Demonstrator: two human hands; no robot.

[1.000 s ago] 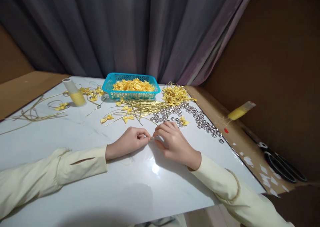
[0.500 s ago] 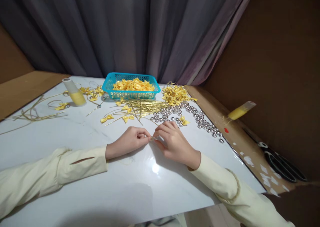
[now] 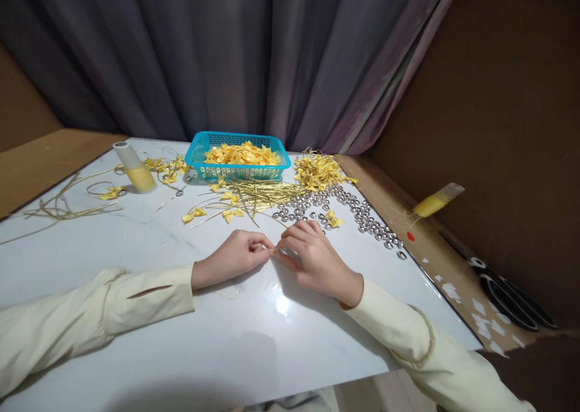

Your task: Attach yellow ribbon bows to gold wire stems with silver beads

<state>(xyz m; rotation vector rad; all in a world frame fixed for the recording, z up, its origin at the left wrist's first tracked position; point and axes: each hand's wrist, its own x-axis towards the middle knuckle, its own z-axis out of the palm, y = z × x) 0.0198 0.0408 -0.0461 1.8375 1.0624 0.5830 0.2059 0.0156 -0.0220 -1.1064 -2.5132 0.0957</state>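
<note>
My left hand is closed, thumb and forefinger pinched on a tiny gold-coloured piece, too small to make out. From the other side, the fingertips of my right hand meet at the same piece, also in a pinch. Both hands are just above the white tabletop. Beyond them lie gold cords in a bundle, several yellow ribbon bows and many silver heart-shaped beads. One yellow bow rests among the beads, close to my right hand.
A blue basket of yellow bows stands at the back, a heap of bows with cords beside it. Spools of yellow thread stand left and lie right. Black scissors and paper scraps lie on the right cardboard.
Almost nothing differs. The fingertips of both hands have come very slightly closer together around the tiny piece.
</note>
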